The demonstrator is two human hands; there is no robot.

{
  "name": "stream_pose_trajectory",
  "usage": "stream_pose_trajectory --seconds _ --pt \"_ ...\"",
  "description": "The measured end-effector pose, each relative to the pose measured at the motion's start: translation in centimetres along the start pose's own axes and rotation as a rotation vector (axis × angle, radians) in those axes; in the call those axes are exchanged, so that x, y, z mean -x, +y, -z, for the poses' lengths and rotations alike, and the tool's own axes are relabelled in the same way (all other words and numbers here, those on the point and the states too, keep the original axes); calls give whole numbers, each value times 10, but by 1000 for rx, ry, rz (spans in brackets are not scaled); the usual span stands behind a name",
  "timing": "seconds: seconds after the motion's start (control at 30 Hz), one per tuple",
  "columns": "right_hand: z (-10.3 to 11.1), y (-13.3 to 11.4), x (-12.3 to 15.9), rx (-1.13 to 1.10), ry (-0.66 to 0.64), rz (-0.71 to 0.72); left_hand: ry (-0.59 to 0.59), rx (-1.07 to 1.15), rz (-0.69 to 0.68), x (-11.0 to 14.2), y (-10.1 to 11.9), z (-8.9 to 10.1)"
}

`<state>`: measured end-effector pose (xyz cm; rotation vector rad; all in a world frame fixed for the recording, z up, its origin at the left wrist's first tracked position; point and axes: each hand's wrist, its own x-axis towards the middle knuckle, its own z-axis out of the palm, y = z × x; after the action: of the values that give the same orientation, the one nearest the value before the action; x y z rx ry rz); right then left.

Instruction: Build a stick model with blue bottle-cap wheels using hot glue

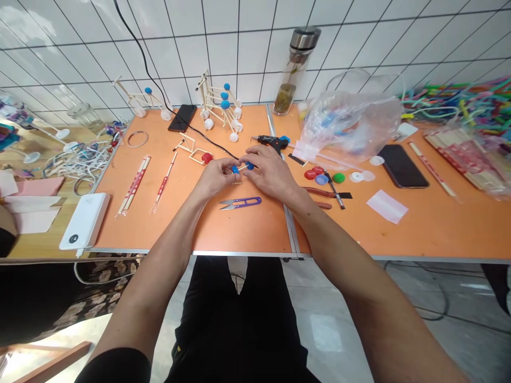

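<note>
My left hand (213, 179) and my right hand (271, 169) meet over the orange table (235, 236). Between their closed fingertips is a small wooden-stick piece (242, 168) with a blue round cap (235, 169) at the left and another blue cap (249, 166) at the right. Fingers cover part of it. Just below lie purple thread snips (241, 202), blades to the left. Behind my right hand rests a black glue gun (271, 141). To the left is a small stick frame (194, 151) with a red cap (206, 158).
Stick models with caps (219, 106) stand near the tiled wall, beside a phone (182, 117). A tall glass bottle (288, 88) stands behind. Red-handled pliers (317, 193), loose caps (339, 177), another phone (404, 166) and a plastic bag (351, 125) lie right; wrapped chopsticks (134, 185) and a power bank (85, 221) left.
</note>
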<state>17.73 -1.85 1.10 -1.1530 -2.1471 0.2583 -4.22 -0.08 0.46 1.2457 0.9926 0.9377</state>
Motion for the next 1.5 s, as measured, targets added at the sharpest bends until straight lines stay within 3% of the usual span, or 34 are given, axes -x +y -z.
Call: stream_pose_trajectory --seconds 0.17,0.37,0.5,0.63,1.07,1.5 --pt "4 7 -3 -115 2 20 -77 16 -31 9 12 -2" --pt "12 4 -7 -347 -48 13 -144 221 45 12 19 1" --pt "13 1 -6 -383 -59 43 -182 337 68 12 20 2" --pt "15 0 -5 -428 -71 -31 -218 422 137 15 25 0" --pt "22 -5 -5 -369 -99 -66 -200 551 274 22 33 -9" --pt "24 -6 -7 -371 -83 -95 -76 648 348 23 39 -24"
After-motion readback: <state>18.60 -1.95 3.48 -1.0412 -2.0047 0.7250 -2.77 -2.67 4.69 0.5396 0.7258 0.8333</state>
